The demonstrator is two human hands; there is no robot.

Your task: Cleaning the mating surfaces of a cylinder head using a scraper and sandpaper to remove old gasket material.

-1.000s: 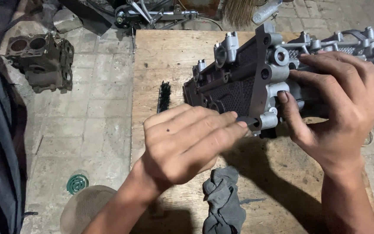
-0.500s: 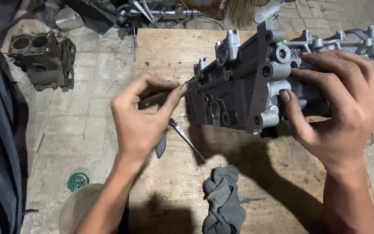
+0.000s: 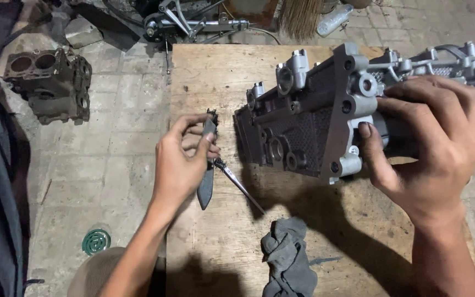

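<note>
A paved brick floor is seen around a wooden board (image 3: 215,71) that serves as the work surface. Above its right half, a grey metal cylinder head (image 3: 325,118) is held tilted on its edge by the right hand (image 3: 430,148), whose fingers are wrapped over the top while the thumb is pressed against the near end. A dark flat blade-like tool (image 3: 206,181) is gripped by the left hand (image 3: 180,165), fingers closed around its upper part. A thin metal rod (image 3: 243,187) is laid on the board just beside that hand. A crumpled grey rag (image 3: 287,258) is lying near the front edge. An old engine block (image 3: 50,82) is set on the floor to the left.
</note>
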